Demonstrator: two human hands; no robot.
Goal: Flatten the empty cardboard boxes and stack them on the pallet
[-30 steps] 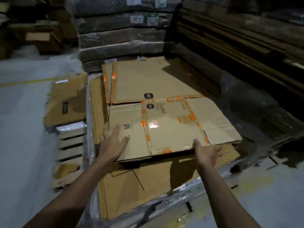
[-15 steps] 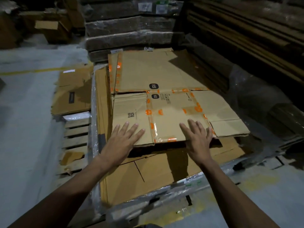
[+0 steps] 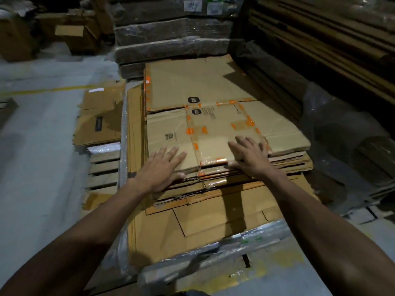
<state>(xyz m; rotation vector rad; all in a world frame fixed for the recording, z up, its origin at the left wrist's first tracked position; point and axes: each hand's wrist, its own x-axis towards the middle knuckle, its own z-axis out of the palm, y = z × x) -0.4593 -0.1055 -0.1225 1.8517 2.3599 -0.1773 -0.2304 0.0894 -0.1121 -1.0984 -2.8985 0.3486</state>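
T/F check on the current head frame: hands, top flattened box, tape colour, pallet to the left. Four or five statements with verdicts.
1. Both hands lie flat on the top flattened box. True: left hand and right hand press on its near edge with straight fingers.
2. The right hand is lifting a flap upright. False: the box lies flat under the palm.
3. The tape on the top box has orange markings. True.
4. The top box lies directly on bare pallet slats. False: it rests on a stack of flattened cardboard.
5. Bare wooden slats show to the left of the stack. True.
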